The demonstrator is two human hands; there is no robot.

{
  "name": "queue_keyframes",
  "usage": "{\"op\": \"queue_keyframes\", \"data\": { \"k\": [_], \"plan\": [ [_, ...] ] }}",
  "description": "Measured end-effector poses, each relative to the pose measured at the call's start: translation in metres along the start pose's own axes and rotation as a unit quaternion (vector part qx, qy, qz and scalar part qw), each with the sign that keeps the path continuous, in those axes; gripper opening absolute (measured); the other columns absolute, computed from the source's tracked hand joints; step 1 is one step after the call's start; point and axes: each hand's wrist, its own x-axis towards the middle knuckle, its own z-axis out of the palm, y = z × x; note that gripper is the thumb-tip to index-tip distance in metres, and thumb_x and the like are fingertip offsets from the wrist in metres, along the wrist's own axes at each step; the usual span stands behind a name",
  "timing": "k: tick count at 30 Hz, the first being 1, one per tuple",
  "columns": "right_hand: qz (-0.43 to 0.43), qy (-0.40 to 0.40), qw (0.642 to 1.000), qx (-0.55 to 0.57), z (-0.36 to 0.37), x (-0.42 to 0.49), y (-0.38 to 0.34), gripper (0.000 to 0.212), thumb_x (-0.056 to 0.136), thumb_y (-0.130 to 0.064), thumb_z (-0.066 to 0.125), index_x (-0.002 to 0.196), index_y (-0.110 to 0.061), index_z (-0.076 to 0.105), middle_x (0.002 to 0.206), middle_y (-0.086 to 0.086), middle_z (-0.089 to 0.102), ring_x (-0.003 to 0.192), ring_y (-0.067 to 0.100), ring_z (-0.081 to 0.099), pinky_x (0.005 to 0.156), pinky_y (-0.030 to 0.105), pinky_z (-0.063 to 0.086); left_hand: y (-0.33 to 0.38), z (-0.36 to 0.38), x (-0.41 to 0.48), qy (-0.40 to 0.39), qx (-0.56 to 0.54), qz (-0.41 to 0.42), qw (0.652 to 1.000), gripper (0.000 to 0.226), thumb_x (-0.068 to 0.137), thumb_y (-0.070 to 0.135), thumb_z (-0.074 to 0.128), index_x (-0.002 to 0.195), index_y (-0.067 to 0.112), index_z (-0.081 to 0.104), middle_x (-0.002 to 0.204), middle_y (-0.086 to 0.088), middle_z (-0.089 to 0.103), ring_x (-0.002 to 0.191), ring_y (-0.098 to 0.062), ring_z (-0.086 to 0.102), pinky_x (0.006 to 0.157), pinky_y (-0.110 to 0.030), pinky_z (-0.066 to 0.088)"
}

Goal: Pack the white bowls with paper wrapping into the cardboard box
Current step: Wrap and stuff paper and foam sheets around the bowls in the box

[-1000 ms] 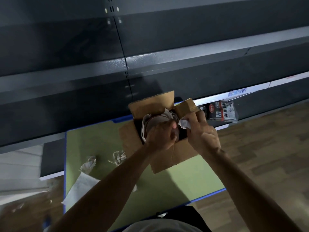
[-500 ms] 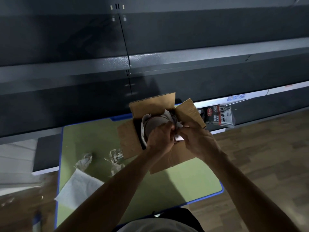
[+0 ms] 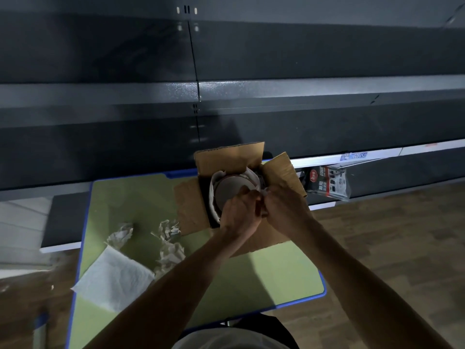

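Box (image 3: pixel 191 210), cardboard, is open at the far middle of the green table (image 3: pixel 130 197) with its flaps splayed out. White bowl (image 3: pixel 231 192) sits inside it, paper wrapping (image 3: pixel 253 177) bunched round the rim. The person's left hand (image 3: pixel 239 217) and right hand (image 3: pixel 284 207) meet at the bowl's right edge, fingers curled, both pinching the paper.

In the way: the right flap (image 3: pixel 281 172) stands up just behind the right hand, and the near flap lies under the forearms. Dark shelving (image 3: pixel 226 91) is close behind the far flap. A packaged item (image 3: pixel 327 183) sits on the low shelf to the right of the box.

Left of the box are crumpled paper wads (image 3: pixel 120 234) (image 3: pixel 167 230). A flat white sheet (image 3: pixel 113 278) overhangs the table's left edge.

Room: green surface shows right of the forearms up to the blue rim (image 3: pixel 323 285), with wooden floor (image 3: pixel 377 235) beyond.
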Motion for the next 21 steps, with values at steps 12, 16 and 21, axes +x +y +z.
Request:
{"op": "queue_keyframes", "data": {
  "k": [12, 16, 21],
  "plan": [
    [-0.131, -0.003, 0.990, -0.058, -0.008, -0.018, 0.033, 0.032, 0.073, -0.018, 0.060, 0.097, -0.034, 0.073, 0.105, -0.017, 0.067, 0.104, 0.027, 0.055, 0.092, 0.041, 0.045, 0.001, 0.002, -0.005, -0.023, 0.001, -0.043, 0.999, 0.055, 0.089, 0.054, 0.025, 0.109, 0.022, 0.065, 0.114, -0.005, 0.058, 0.084, -0.029, 0.066, 0.068, -0.037, 0.054],
    [-0.140, -0.049, 0.983, -0.109, -0.003, -0.016, 0.030, 0.046, 0.079, -0.058, 0.039, 0.091, -0.030, 0.075, 0.099, -0.012, 0.071, 0.110, 0.028, 0.055, 0.096, 0.043, 0.034, 0.004, 0.004, -0.004, -0.028, 0.014, -0.048, 0.998, 0.035, 0.095, 0.041, 0.037, 0.108, 0.023, 0.064, 0.116, -0.002, 0.056, 0.087, -0.031, 0.067, 0.064, -0.034, 0.048],
    [-0.151, -0.043, 0.984, -0.087, -0.007, -0.012, 0.034, 0.050, 0.087, -0.054, 0.030, 0.094, -0.032, 0.074, 0.093, -0.012, 0.070, 0.100, 0.026, 0.055, 0.094, 0.041, 0.039, 0.004, 0.003, -0.006, -0.023, -0.013, -0.049, 0.998, 0.047, 0.093, 0.044, 0.026, 0.108, 0.025, 0.066, 0.117, -0.002, 0.055, 0.087, -0.030, 0.066, 0.068, -0.040, 0.055]
  ]
}}
